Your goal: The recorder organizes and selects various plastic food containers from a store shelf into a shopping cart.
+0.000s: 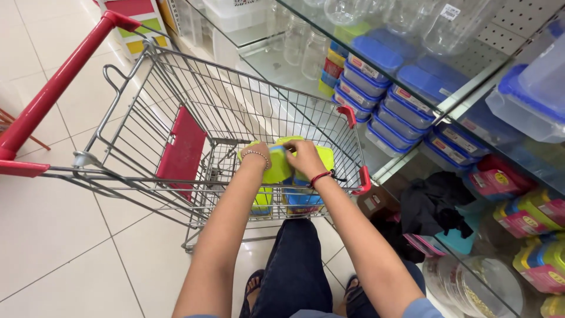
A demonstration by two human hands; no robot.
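So far, going from the left, the red-handled wire shopping cart (147, 118) stands on the pale tile floor (53, 235), its red child-seat flap (183, 150) folded against the near-left end. Both arms reach into the basket at its right end. The left hand (256, 159), a bead bracelet at the wrist, is closed on a lime-green lidded container (278, 168); just right of it the right hand (305, 159), red cord at the wrist, clasps a second lime-green container (325, 158). Beneath them a few more green and blue containers (300, 199) already lie on the cart floor. Farther right, glass shelves (435, 109) hold many blue-lidded boxes (382, 56), so loading looks only begun
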